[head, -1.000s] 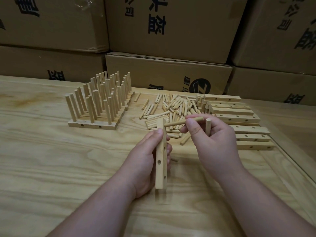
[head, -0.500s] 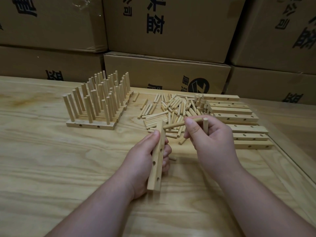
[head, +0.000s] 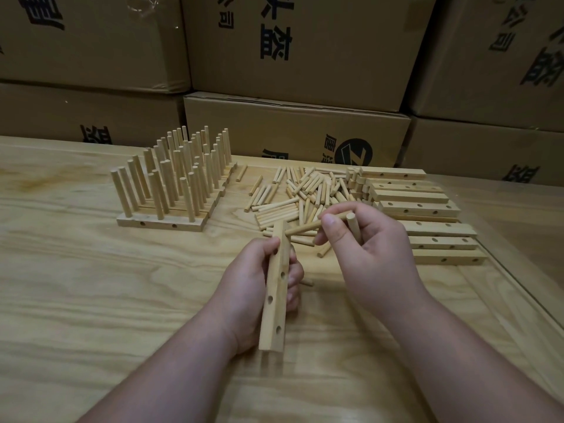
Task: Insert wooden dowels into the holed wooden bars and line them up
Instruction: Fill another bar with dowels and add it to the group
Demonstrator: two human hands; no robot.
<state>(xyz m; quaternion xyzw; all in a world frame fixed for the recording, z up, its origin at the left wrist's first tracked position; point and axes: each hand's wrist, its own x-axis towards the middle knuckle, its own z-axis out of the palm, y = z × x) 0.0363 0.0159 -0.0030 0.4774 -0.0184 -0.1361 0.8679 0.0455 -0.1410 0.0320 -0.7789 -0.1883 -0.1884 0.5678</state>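
left hand (head: 256,288) grips pale holed wooden bar (head: 275,288) | right hand (head: 366,254) pinches light round wooden dowel (head: 317,225), spare dowel (head: 354,228) tucked in | risk: angled dowel jams at top hole; spare slips

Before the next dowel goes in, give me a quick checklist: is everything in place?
1. Left hand grips the pale holed wooden bar: ok.
2. Bar's holes face the camera, unblocked: ok.
3. Right hand pinches a light round wooden dowel by thumb and fingers: ok.
4. Dowel tip seated in a hole: cannot tell, the tip sits behind the bar's top.
5. Spare dowel tucked in the right hand: ok.
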